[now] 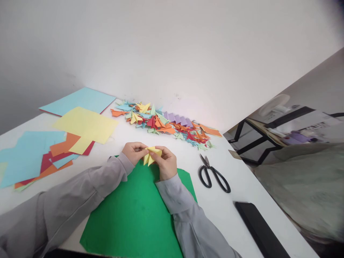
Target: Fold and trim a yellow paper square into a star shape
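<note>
Between my two hands is a small folded piece of yellow paper [150, 157], with pointed folds hanging downward. My left hand [134, 153] pinches its left side between thumb and fingers. On its right side, the thumb and fingers of my right hand [166, 162] are closed on the paper, partly covering it. Both hands are above the far edge of a green mat [131, 211]. Beyond them, along the wall, lies a heap of small folded paper pieces [161, 123] in orange, red, blue, green, yellow and purple.
Black-handled scissors [212, 173] lie right of the mat, blades slightly apart. Nearer the right edge is a long black object [260, 229]. Loose coloured sheets [29, 150] and a yellow sheet [86, 123] spread over the left side. A white wall [172, 46] borders the table's back.
</note>
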`<state>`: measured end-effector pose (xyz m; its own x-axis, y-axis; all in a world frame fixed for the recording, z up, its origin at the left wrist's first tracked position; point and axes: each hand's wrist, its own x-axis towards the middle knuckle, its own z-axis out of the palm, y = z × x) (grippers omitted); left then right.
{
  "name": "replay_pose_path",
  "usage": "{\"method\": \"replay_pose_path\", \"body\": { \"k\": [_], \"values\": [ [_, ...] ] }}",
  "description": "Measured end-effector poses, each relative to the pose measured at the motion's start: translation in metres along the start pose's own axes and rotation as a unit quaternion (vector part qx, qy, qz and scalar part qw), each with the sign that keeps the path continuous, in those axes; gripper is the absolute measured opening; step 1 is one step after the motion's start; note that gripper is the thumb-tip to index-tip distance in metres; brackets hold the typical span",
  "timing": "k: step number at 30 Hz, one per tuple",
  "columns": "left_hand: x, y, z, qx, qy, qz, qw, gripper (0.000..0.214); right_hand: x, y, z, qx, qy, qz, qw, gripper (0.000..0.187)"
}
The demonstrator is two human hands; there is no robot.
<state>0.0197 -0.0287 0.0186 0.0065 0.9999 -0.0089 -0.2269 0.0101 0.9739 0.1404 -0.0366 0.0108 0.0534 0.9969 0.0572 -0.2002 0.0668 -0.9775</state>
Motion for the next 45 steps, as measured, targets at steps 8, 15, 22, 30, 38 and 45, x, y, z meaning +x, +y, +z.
{"method": "replay_pose_path", "body": {
  "k": [8,15,22,30,38,45],
  "values": [
    [0.0,0.002,-0.002,0.004,-0.025,-0.015,1.0,0.01,0.0,-0.002,0.0,-0.017,0.014,0.002,1.0,0.016],
    [0.002,-0.003,-0.005,0.029,-0.056,0.0,0.998,0.012,0.0,-0.004,0.0,-0.01,0.023,0.015,1.0,0.017],
    [-0.003,-0.001,-0.005,0.146,-0.031,0.214,0.965,0.024,0.001,-0.004,0.002,-0.018,0.026,0.01,0.999,0.015],
    [-0.001,-0.005,-0.006,0.145,-0.056,0.203,0.967,0.01,0.002,-0.001,-0.001,-0.01,0.024,0.022,0.999,0.014],
    [0.001,-0.004,-0.005,0.119,0.002,0.083,0.989,0.017,0.002,0.003,-0.002,0.011,0.012,0.026,1.0,0.017],
    [0.004,-0.01,-0.008,0.155,0.0,0.176,0.972,0.013,0.001,0.001,-0.001,-0.009,0.017,0.018,1.0,0.017]
  ]
}}
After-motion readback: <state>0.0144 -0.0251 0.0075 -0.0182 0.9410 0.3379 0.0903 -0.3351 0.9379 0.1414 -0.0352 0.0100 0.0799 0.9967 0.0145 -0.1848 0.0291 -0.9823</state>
